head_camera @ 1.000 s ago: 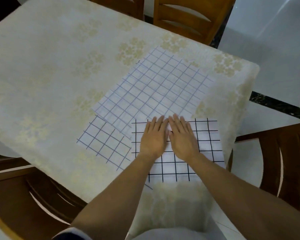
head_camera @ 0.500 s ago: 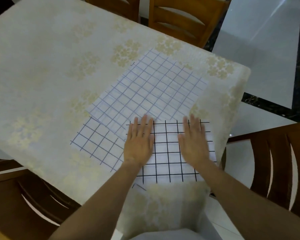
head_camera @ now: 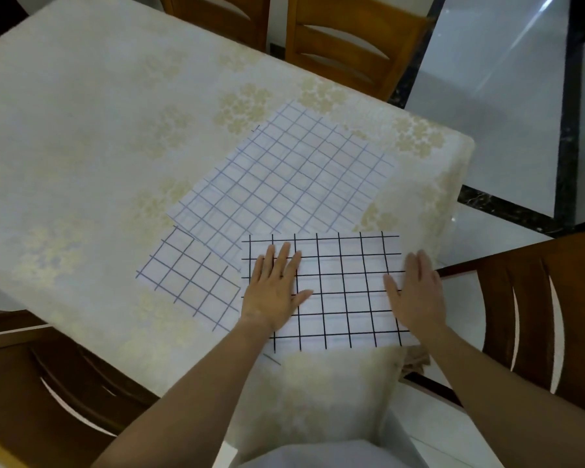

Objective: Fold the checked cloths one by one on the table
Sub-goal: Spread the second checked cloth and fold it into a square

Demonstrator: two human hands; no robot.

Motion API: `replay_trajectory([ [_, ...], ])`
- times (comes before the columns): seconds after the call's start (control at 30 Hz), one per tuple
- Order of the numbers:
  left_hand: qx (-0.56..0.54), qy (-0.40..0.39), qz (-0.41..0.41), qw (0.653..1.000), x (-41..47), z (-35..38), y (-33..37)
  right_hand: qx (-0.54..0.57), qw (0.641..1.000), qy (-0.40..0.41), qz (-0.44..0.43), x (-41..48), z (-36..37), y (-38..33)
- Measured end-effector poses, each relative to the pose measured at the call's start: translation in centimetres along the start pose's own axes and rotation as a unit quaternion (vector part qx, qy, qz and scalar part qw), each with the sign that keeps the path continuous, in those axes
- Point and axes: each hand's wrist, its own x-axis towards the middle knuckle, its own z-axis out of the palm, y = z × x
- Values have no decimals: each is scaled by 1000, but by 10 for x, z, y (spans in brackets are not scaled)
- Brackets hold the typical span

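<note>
Head view, looking down at the near corner of the table [head_camera: 81,136], and both hands are flat on the black-checked cloth [head_camera: 338,288] at six o'clock. Left hand [head_camera: 274,292] sits on its nine o'clock edge, fingers stretched out and slightly spread, gripping nothing. Right hand [head_camera: 416,292] covers the three o'clock edge, palm down, fingers extended and together, nothing pinched. Just beyond, toward twelve o'clock, lies a larger blue-checked cloth [head_camera: 284,184], tucked under the black one's far edge. Another blue-checked cloth [head_camera: 190,282] peeks out at nine o'clock, partly under both. Wooden chairs [head_camera: 348,38] ring the table.
</note>
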Motion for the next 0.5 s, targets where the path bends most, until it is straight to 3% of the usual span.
replay_trajectory([
  [0.1,-26,4,55,998,14,-19,9,14,998,54,41,-1,-12,-6],
  [0.2,-74,-45,39,996,29,-29,27,106,990,28,90,1,-18,-21],
  [0.33,2,-122,15,992,36,-25,36,181,973,-22,144,15,-22,-25],
  [0.5,40,-152,7,988,38,-25,37,347,907,-70,227,20,-30,-21],
])
